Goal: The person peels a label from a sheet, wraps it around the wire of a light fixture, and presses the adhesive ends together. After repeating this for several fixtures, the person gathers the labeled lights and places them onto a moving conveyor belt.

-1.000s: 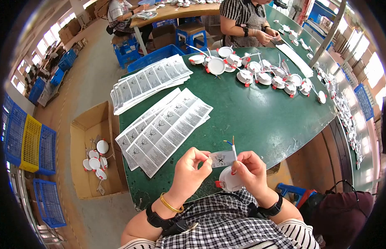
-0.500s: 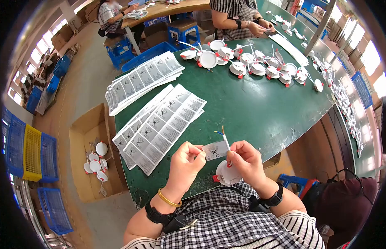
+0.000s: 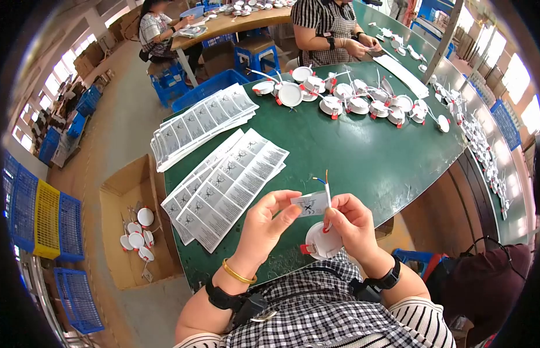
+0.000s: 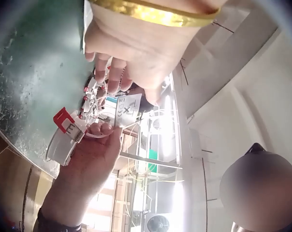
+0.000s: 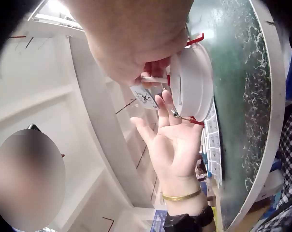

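Note:
My right hand [image 3: 352, 223] pinches the white cable [image 3: 328, 194] of a round white downlight [image 3: 323, 241] with red clips. The lamp hangs below the fingers, and bare blue and brown wire ends stick up from the cable. A printed grey-white label [image 3: 312, 203] stands out flat to the left from the cable. My left hand [image 3: 269, 223] is at the label's free edge, thumb and forefinger spread apart. In the right wrist view the left hand [image 5: 175, 150] shows its palm, with fingers extended beside the label [image 5: 145, 98] and lamp [image 5: 194, 82].
Printed label sheets [image 3: 226, 185] lie on the green table [image 3: 363, 156] to the left, with another stack [image 3: 203, 122] behind. Several downlights [image 3: 358, 105] line the far side. A cardboard box [image 3: 116, 255] holding more lamps stands at left. Another person [image 3: 319, 37] works across the table.
The left thumb and forefinger, which pinched the label's free edge, have parted and let go of it. The right hand keeps its pinch on the cable.

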The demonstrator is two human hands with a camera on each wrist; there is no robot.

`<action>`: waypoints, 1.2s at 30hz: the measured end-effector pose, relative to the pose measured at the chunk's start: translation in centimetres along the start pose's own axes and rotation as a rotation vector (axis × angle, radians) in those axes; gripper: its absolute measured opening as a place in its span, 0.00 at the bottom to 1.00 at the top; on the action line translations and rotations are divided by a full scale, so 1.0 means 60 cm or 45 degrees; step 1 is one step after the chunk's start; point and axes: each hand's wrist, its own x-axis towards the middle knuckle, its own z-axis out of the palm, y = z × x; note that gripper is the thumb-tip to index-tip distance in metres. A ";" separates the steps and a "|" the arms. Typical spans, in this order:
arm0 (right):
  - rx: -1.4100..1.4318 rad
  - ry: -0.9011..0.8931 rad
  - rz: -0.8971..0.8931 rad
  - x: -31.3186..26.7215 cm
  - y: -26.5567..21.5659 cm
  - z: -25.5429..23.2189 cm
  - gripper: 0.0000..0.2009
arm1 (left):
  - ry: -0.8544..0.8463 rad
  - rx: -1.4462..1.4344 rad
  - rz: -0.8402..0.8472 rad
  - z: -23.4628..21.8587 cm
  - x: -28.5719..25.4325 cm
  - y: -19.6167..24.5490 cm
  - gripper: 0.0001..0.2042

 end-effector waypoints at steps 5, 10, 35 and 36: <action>0.001 -0.016 -0.009 -0.005 0.003 -0.006 0.05 | 0.138 0.187 -0.008 0.002 -0.001 -0.010 0.13; 0.071 0.002 -0.031 -0.012 0.009 0.001 0.05 | 0.139 0.240 -0.021 -0.001 -0.005 -0.004 0.06; -0.026 -0.078 0.130 0.001 0.013 -0.005 0.07 | -0.137 0.488 -0.092 -0.005 0.026 0.031 0.13; -0.066 -0.087 0.149 0.001 0.011 -0.005 0.07 | -0.176 0.480 -0.094 0.000 0.028 0.037 0.13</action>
